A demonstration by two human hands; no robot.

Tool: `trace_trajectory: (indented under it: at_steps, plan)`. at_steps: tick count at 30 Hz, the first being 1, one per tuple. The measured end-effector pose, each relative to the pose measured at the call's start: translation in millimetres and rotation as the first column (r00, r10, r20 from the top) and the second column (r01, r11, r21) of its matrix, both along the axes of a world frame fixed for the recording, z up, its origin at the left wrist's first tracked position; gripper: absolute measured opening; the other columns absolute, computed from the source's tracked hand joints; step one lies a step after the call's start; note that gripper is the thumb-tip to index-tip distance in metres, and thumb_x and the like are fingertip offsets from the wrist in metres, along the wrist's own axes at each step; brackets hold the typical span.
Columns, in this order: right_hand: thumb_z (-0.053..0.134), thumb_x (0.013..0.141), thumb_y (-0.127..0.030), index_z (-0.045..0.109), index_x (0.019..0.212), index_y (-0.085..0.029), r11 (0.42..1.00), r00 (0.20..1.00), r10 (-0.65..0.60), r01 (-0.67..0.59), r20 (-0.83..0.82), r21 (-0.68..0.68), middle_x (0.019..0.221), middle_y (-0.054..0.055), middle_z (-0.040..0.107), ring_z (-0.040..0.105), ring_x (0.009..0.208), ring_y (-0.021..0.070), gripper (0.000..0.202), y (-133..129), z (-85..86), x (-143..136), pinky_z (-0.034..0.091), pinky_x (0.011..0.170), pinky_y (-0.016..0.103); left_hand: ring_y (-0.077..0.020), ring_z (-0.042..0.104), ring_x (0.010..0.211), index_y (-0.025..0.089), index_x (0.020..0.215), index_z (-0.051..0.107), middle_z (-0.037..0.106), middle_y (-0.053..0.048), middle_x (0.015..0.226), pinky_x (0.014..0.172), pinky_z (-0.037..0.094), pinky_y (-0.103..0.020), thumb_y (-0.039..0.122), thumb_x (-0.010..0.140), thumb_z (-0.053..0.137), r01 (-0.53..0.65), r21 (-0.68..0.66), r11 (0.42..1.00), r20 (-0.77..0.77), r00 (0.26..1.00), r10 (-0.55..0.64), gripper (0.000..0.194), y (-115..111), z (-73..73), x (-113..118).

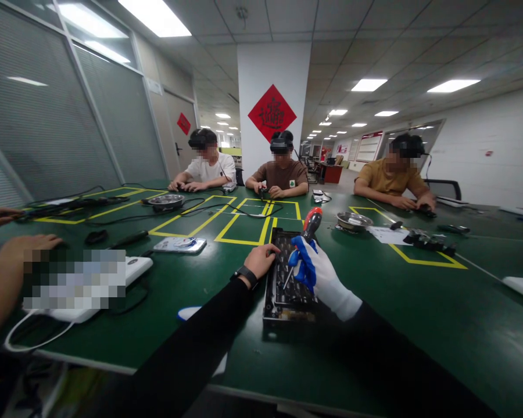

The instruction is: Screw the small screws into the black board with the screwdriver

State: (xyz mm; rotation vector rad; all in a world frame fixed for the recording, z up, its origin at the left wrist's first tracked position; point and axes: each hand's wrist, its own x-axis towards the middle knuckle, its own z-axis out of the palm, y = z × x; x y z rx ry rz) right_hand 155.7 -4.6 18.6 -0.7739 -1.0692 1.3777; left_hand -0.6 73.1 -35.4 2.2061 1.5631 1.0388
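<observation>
A screwdriver (312,223) with a red and black handle is gripped in my right hand (320,270), which wears a white glove with blue-coated fingers. Its thin metal shaft slants down and left over a black rectangular casing (283,301); whether the tip touches is not clear. The casing lies lengthwise on the green table in front of me, its inner surface dark and patterned. My bare left hand (260,261), with a dark wristband, has its fingers curled on the casing's far left edge. The gloved hand hides part of the casing's right side.
The green table (239,278) has yellow taped outlines. A phone (181,245), a white power bank-like box (137,267) with cable and a metal bowl (165,201) stand left. Another metal bowl (353,221) and black parts (429,242) lie right. Several people sit around, one person's arms close at left.
</observation>
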Motion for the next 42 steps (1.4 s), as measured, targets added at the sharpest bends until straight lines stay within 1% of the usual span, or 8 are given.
trace_trajectory:
  at_steps: [5,13,16,22,31,34,39,42]
  plan:
    - [0.046,0.077,-0.049,0.051,0.103,-0.017,0.984,0.980,0.176,-0.177,-0.091,-0.011,0.057,-0.001,0.057,0.049,0.038,0.0078,0.041,-3.4,3.9,4.2,0.039,0.033,0.017,-0.0109,0.045,0.056,0.021,0.084,0.067,0.053,0.000,0.059,0.055,0.032,-0.021,0.020,0.073,0.045,0.012,-0.001,1.000,-0.001,1.000,-0.012,0.025,-1.0,2.2,0.7]
    - [0.055,0.071,-0.051,0.052,0.092,-0.017,0.999,0.999,-0.031,0.030,-0.031,-0.033,0.056,-0.001,0.061,0.046,0.033,0.0057,0.040,0.2,0.6,6.4,0.034,0.030,0.015,-0.0116,0.050,0.064,0.020,0.081,0.069,0.062,-0.001,0.069,0.059,0.035,-0.020,0.019,0.073,0.044,0.032,-0.021,0.999,-0.001,0.999,-0.032,0.026,-1.4,0.4,-0.3]
    - [0.054,0.072,-0.051,0.050,0.089,-0.017,0.998,1.000,-0.005,0.005,-0.012,-0.068,0.053,-0.001,0.059,0.045,0.032,0.0066,0.038,-0.5,-0.2,5.7,0.034,0.029,0.016,-0.0110,0.049,0.060,0.021,0.081,0.069,0.060,0.000,0.065,0.056,0.032,-0.020,0.020,0.072,0.045,0.014,-0.001,1.000,-0.009,1.000,-0.014,0.025,-2.4,0.9,-0.2]
    - [0.043,0.079,-0.049,0.049,0.100,-0.016,0.981,0.972,0.185,-0.192,-0.142,-0.035,0.052,-0.001,0.057,0.047,0.033,0.0085,0.040,1.0,-2.0,9.9,0.036,0.030,0.018,-0.0100,0.044,0.056,0.021,0.084,0.068,0.054,0.001,0.060,0.053,0.029,-0.021,0.022,0.072,0.049,0.005,0.038,0.999,-0.028,1.000,-0.004,0.023,-4.7,4.6,1.5]
    - [0.056,0.070,-0.050,0.047,0.089,-0.019,0.993,0.998,-0.051,0.047,-0.036,-0.104,0.057,-0.002,0.060,0.046,0.033,0.0066,0.038,0.4,2.7,6.6,0.033,0.028,0.015,-0.0101,0.043,0.056,0.018,0.084,0.062,0.046,0.002,0.058,0.051,0.029,-0.020,0.025,0.073,0.049,-0.044,0.017,0.999,0.005,0.999,0.044,0.018,1.7,-1.9,1.0]
    - [0.055,0.071,-0.050,0.048,0.092,-0.019,0.998,0.997,0.002,-0.008,-0.078,-0.068,0.050,-0.005,0.055,0.044,0.033,0.0061,0.038,0.2,1.7,7.3,0.032,0.029,0.015,-0.0101,0.043,0.054,0.018,0.086,0.061,0.045,0.003,0.057,0.051,0.029,-0.020,0.026,0.074,0.049,-0.030,0.009,1.000,0.008,1.000,0.030,0.019,3.8,-3.6,0.0]
    - [0.044,0.078,-0.051,0.049,0.103,-0.017,0.980,0.967,0.192,-0.197,-0.167,-0.016,0.057,-0.001,0.057,0.049,0.040,0.0073,0.042,-3.2,1.9,10.1,0.038,0.035,0.016,-0.0103,0.044,0.055,0.018,0.086,0.060,0.046,0.002,0.057,0.052,0.030,-0.020,0.027,0.074,0.048,-0.032,-0.022,0.999,0.009,0.999,0.032,0.019,5.5,-4.7,-0.3]
    - [0.048,0.076,-0.050,0.050,0.098,-0.017,0.993,0.988,0.111,-0.115,-0.109,-0.035,0.059,-0.001,0.059,0.048,0.037,0.0065,0.040,-4.4,2.5,7.9,0.036,0.032,0.016,-0.0101,0.043,0.055,0.018,0.085,0.060,0.047,0.002,0.058,0.052,0.030,-0.020,0.023,0.072,0.049,-0.029,-0.027,0.999,0.009,1.000,0.029,0.018,4.7,-4.2,0.0]
